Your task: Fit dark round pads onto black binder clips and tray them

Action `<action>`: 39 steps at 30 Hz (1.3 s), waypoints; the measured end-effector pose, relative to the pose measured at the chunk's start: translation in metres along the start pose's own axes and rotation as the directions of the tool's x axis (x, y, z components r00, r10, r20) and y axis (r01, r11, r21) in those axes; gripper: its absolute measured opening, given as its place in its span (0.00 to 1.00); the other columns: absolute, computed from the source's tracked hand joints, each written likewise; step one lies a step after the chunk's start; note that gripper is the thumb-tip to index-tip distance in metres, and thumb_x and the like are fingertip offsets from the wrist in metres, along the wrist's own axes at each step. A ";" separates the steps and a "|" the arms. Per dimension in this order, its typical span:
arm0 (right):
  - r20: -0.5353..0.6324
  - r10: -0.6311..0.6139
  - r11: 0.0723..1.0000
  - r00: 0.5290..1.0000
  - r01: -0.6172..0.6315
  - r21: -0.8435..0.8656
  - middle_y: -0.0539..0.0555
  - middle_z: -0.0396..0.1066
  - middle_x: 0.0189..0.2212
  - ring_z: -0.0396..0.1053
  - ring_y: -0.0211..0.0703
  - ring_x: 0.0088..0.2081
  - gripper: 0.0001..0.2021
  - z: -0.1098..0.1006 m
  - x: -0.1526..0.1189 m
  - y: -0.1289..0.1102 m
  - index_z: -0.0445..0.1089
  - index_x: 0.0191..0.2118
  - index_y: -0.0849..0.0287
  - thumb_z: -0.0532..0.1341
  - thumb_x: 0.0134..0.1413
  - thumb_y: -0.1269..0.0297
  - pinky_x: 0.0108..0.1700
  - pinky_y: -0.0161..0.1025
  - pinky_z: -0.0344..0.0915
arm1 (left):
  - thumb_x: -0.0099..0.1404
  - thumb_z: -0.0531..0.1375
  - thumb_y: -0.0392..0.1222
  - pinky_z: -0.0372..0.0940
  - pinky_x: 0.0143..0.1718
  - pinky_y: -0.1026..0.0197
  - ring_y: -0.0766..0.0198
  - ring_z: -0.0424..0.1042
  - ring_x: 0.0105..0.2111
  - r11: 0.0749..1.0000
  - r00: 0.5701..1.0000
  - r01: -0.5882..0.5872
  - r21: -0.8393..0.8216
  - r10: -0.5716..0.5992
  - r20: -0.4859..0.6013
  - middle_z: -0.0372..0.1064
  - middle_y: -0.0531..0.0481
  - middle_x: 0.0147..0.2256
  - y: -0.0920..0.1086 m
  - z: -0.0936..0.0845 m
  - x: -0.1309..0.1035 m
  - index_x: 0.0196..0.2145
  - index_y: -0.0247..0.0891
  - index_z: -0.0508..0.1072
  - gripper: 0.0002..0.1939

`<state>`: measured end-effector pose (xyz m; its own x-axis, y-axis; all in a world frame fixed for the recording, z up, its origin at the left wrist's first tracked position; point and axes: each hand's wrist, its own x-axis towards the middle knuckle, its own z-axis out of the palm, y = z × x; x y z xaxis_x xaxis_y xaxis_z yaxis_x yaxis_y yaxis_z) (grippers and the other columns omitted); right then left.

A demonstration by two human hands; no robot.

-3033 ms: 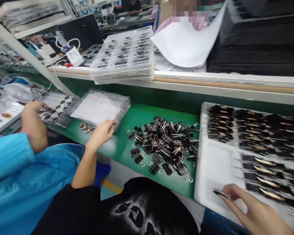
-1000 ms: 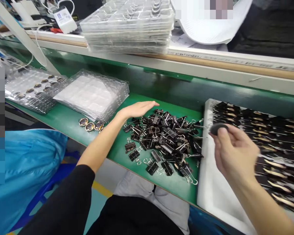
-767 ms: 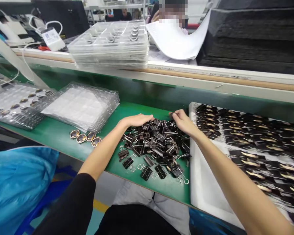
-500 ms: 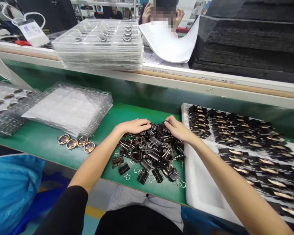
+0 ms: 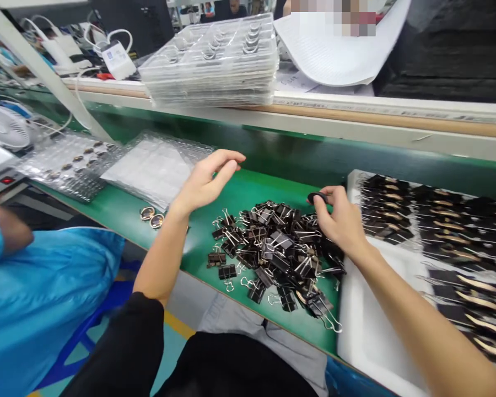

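Note:
A heap of black binder clips (image 5: 276, 248) with silver wire handles lies on the green bench. My right hand (image 5: 341, 220), at the heap's far right edge, pinches a flat black round piece (image 5: 316, 197) between thumb and fingers; what exactly it is I cannot make out. Off to the heap's far left, my left hand (image 5: 209, 179) is raised over the bench with fingers stretched out and nothing in it. Part of a stack of clear plastic trays (image 5: 149, 165) shows behind that hand. Beside its forearm lie round tinted pieces with gold rims (image 5: 152, 216), partly covered.
A white foam tray (image 5: 370, 275) on the right holds rows of clipped pieces. Stacked clear trays (image 5: 215, 71) stand on the raised shelf. At the left are a fan (image 5: 4, 127) and a person in blue clothing (image 5: 49, 286).
My left hand has lifted off the heap and moved left and away. My right hand has shifted right with the black round piece, now more visible. The camera view has turned left.

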<state>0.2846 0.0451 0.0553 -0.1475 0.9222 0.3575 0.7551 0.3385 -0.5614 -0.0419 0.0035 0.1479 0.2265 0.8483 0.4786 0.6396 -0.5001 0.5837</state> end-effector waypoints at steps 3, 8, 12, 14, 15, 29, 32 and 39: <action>-0.001 0.033 0.999 0.999 -0.033 0.008 0.60 0.80 0.39 0.77 0.55 0.38 0.12 0.001 0.000 0.001 0.64 0.46 0.54 0.56 0.62 0.54 0.41 0.44 0.66 | 0.75 0.52 0.48 0.69 0.43 0.61 0.62 0.76 0.41 0.957 0.968 0.109 0.269 -0.164 0.191 0.77 0.47 0.44 0.012 -0.044 -0.042 0.50 0.39 0.73 0.15; -0.012 0.042 0.996 0.999 -0.041 0.079 0.60 0.81 0.39 0.79 0.55 0.42 0.12 0.000 0.003 -0.006 0.67 0.43 0.53 0.59 0.56 0.54 0.41 0.43 0.67 | 0.72 0.56 0.41 0.68 0.38 0.59 0.56 0.77 0.41 0.652 0.706 0.123 0.748 -0.587 0.396 0.76 0.47 0.44 0.010 -0.060 -0.110 0.55 0.43 0.71 0.15; 0.018 0.096 0.964 0.995 -0.098 0.246 0.59 0.80 0.35 0.79 0.54 0.39 0.15 -0.005 0.005 -0.014 0.70 0.42 0.54 0.61 0.53 0.51 0.36 0.42 0.68 | 0.71 0.56 0.39 0.69 0.39 0.55 0.49 0.78 0.46 0.484 0.633 0.071 0.872 -0.697 0.335 0.73 0.38 0.52 -0.005 -0.046 -0.134 0.65 0.43 0.61 0.25; 0.066 0.114 0.922 0.991 -0.130 0.364 0.58 0.80 0.34 0.79 0.53 0.38 0.16 -0.009 0.005 -0.017 0.70 0.43 0.54 0.62 0.54 0.50 0.37 0.42 0.69 | 0.73 0.55 0.41 0.70 0.40 0.53 0.47 0.78 0.45 0.451 0.614 0.070 0.890 -0.722 0.317 0.75 0.37 0.48 -0.012 -0.042 -0.134 0.62 0.40 0.64 0.21; 0.088 0.117 0.901 0.989 -0.143 0.410 0.58 0.80 0.33 0.79 0.53 0.37 0.17 -0.010 0.006 -0.018 0.70 0.44 0.54 0.63 0.55 0.49 0.38 0.43 0.69 | 0.73 0.54 0.42 0.70 0.40 0.53 0.46 0.78 0.44 0.446 0.609 0.062 0.893 -0.725 0.321 0.76 0.37 0.45 -0.016 -0.041 -0.133 0.60 0.40 0.66 0.19; 0.213 0.125 0.823 0.969 -0.221 0.524 0.57 0.81 0.33 0.80 0.57 0.41 0.23 -0.025 0.011 -0.013 0.71 0.42 0.53 0.66 0.49 0.41 0.43 0.48 0.73 | 0.71 0.58 0.43 0.73 0.38 0.48 0.43 0.79 0.43 0.392 0.704 0.128 0.911 -0.683 0.195 0.68 0.33 0.52 0.003 -0.008 -0.108 0.55 0.35 0.68 0.17; 0.191 0.147 0.829 0.971 -0.226 0.511 0.57 0.81 0.33 0.80 0.59 0.40 0.23 -0.027 0.013 -0.011 0.73 0.41 0.52 0.67 0.46 0.40 0.42 0.48 0.73 | 0.69 0.58 0.38 0.73 0.40 0.47 0.42 0.79 0.45 0.425 0.637 0.084 0.901 -0.719 0.279 0.71 0.34 0.48 0.004 -0.011 -0.110 0.55 0.36 0.69 0.17; 0.195 0.158 0.799 0.968 -0.241 0.551 0.56 0.82 0.34 0.79 0.63 0.41 0.18 -0.031 0.015 -0.010 0.74 0.40 0.44 0.69 0.48 0.40 0.43 0.56 0.74 | 0.66 0.55 0.29 0.73 0.40 0.47 0.44 0.79 0.43 0.514 0.658 0.043 0.857 -0.659 0.363 0.74 0.35 0.45 -0.009 -0.010 -0.105 0.55 0.39 0.69 0.21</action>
<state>0.2948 0.0501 0.0893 -0.1479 0.9827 0.1118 0.2874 0.1509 -0.9459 -0.0787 -0.0829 0.0992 -0.0060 0.9514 -0.3077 0.9679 -0.0718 -0.2410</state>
